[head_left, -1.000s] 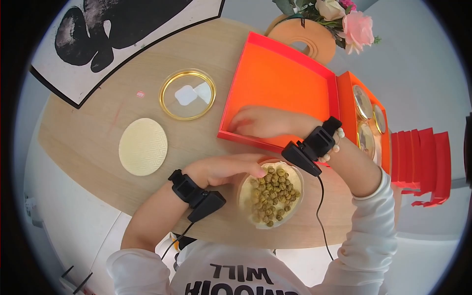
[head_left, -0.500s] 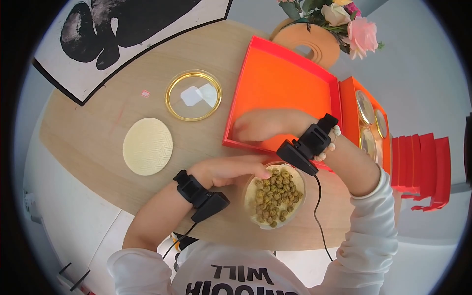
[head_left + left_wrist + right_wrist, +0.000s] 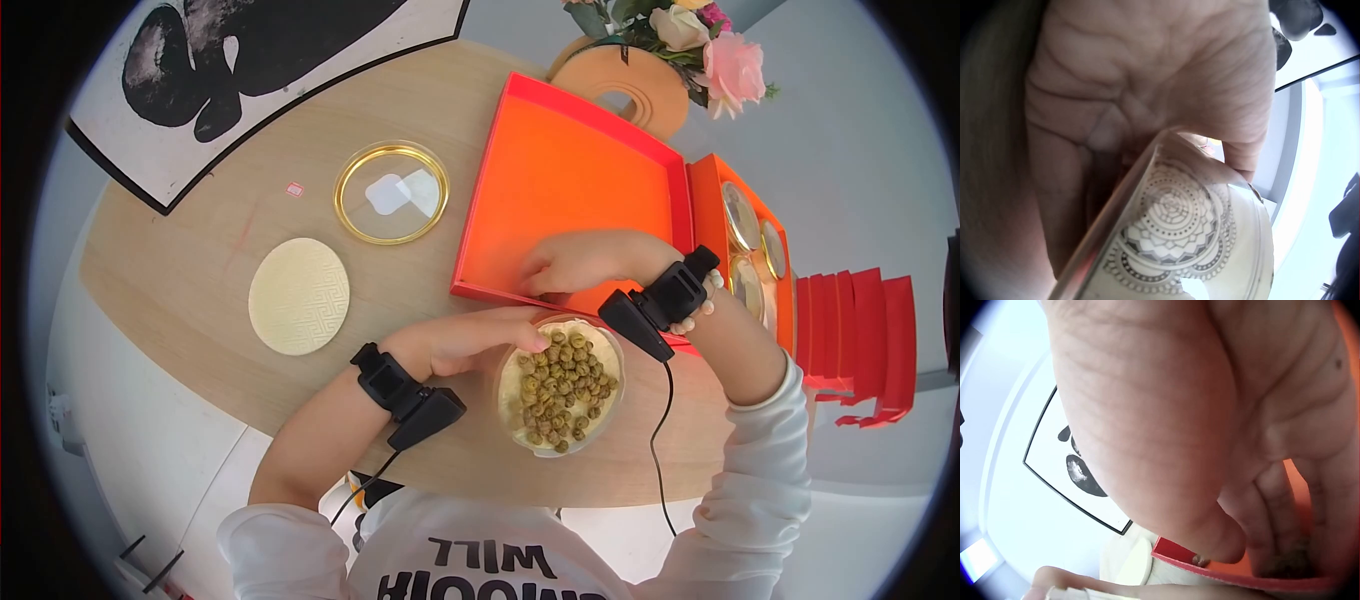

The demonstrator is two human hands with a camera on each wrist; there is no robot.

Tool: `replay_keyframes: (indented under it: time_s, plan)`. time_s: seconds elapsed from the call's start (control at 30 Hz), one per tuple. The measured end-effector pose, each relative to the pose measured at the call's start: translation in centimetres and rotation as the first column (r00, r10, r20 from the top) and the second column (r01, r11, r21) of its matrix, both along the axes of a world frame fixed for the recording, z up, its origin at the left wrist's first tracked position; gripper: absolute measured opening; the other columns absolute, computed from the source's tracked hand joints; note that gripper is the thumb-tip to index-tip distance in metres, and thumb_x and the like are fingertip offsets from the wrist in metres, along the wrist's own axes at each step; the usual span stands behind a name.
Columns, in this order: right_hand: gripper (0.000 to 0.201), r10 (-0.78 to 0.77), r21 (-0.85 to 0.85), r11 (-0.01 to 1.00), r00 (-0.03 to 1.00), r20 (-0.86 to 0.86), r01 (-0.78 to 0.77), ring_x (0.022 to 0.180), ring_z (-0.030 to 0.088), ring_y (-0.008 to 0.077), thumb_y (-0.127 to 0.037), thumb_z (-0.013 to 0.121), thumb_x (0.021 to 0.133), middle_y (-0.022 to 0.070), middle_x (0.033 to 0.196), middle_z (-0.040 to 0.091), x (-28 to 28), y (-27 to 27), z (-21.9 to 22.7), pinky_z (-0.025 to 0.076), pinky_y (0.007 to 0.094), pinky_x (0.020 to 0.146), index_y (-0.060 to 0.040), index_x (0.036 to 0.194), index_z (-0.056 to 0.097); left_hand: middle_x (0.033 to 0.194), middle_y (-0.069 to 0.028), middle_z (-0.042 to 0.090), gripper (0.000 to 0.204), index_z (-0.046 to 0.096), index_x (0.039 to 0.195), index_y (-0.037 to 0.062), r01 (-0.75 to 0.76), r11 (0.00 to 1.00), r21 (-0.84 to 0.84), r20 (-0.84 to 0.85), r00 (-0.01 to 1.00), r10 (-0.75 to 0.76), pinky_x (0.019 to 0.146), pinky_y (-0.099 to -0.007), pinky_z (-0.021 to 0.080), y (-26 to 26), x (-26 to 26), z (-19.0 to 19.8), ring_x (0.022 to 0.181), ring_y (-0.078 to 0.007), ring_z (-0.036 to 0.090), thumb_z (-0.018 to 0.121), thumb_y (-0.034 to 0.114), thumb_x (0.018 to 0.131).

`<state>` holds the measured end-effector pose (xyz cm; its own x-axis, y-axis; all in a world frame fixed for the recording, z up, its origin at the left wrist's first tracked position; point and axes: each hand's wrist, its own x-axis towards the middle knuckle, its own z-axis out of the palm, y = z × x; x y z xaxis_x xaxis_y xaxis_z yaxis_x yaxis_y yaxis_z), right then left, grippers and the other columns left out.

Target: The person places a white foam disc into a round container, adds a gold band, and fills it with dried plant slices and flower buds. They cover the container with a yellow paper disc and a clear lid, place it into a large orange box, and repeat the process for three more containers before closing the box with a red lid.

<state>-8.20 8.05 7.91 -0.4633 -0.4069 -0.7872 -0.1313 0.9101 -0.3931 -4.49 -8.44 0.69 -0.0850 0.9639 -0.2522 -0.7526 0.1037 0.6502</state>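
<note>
In the head view, a clear tub [image 3: 505, 420] with a pale lining holds many small greenish-brown coiled balls [image 3: 568, 385]. My left hand [image 3: 450, 342] grips its left side, thumb over the rim; the left wrist view shows a grey mandala print [image 3: 1169, 219] on the tub. My right hand [image 3: 590, 262] is down inside the shallow orange tray with red walls [image 3: 575, 175], close to its front wall. In the right wrist view, its fingers curl round a greenish-brown clump [image 3: 1294, 562], and one small ball [image 3: 1200, 559] lies by the thumb.
A gold-rimmed clear lid [image 3: 392, 235] and a pale embossed disc [image 3: 300, 297] lie to the left. On the right, an orange box [image 3: 712, 190] holds several gold-topped jars [image 3: 740, 215], beside red folded pieces [image 3: 855, 335]. A flower vase [image 3: 630, 75] and an ink picture [image 3: 285, 75] stand behind.
My right hand has moved right along the tray's front wall, from its near left corner. The left hand keeps its hold on the tub.
</note>
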Motion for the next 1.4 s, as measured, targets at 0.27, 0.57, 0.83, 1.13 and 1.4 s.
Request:
replay_keyframes:
  time_s: [0.27, 0.57, 0.83, 1.13, 1.4]
  plan:
    - [0.029, -0.214, -0.135, 0.966, 0.975, 0.056, 0.220, 0.081, 0.058, 0.0157, -0.022, 0.047, 0.084, 0.0094, 0.090, 0.061, 1.3, 1.5, -0.2, 0.045, 0.0272, 0.075, 0.0002, 0.099, 0.057, 0.123, -0.0068, 0.045, 0.065, 0.031, 0.131, 0.0047, -0.014, 1.000, -0.007, -0.016, 1.000, 0.014, 0.091, -0.0295, 0.038, 0.0, 0.0, -0.1, 0.112, -0.0143, 0.045, 0.056, 0.025, 0.075]
    - [0.032, -0.085, -0.036, 0.996, 0.990, -0.111, 0.081, 0.081, 0.057, 0.0176, -0.027, 0.043, 0.085, 0.0109, 0.089, 0.060, 1.4, 1.3, -0.6, 0.043, 0.0284, 0.075, -0.0023, 0.099, 0.058, 0.125, -0.0071, 0.044, 0.067, 0.029, 0.131, 0.0034, -0.004, 1.000, 0.000, -0.016, 1.000, 0.004, 0.092, -0.0290, 0.037, 0.0, 0.0, 0.0, 0.113, -0.0147, 0.043, 0.057, 0.025, 0.074]
    - [0.036, -0.037, -0.171, 0.985, 0.977, -0.212, 0.000, 0.077, 0.055, 0.0220, -0.030, 0.039, 0.087, 0.0099, 0.088, 0.060, 2.0, 1.8, -1.8, 0.042, 0.0323, 0.071, -0.0017, 0.098, 0.057, 0.125, -0.0072, 0.043, 0.069, 0.029, 0.132, 0.0038, 0.005, 1.000, -0.025, -0.013, 1.000, -0.006, 0.093, -0.0287, 0.035, -0.1, -0.1, 0.3, 0.113, -0.0145, 0.043, 0.058, 0.025, 0.073]
    - [0.016, -0.394, -0.288, 0.855, 0.902, 0.177, 0.431, 0.067, 0.050, 0.0068, -0.015, 0.053, 0.084, 0.0006, 0.075, 0.055, 2.5, 3.4, -1.0, 0.042, 0.0203, 0.061, -0.0006, 0.087, 0.058, 0.126, -0.0071, 0.041, 0.074, 0.027, 0.133, 0.0039, -0.007, 1.000, -0.011, -0.049, 0.999, 0.006, 0.093, -0.0284, 0.035, 0.0, 0.0, 0.3, 0.115, -0.0148, 0.041, 0.058, 0.031, 0.072]
    - [0.012, -0.512, -0.423, 0.750, 0.851, 0.116, 0.508, 0.064, 0.052, 0.0066, -0.009, 0.060, 0.078, 0.0013, 0.076, 0.057, 4.3, 4.1, 5.4, 0.043, 0.0197, 0.059, 0.0010, 0.085, 0.059, 0.126, -0.0086, 0.042, 0.069, 0.028, 0.132, 0.0037, -0.017, 1.000, 0.025, -0.022, 1.000, 0.017, 0.093, -0.0293, 0.036, 0.1, 0.1, 0.3, 0.114, -0.0159, 0.043, 0.057, 0.028, 0.074]
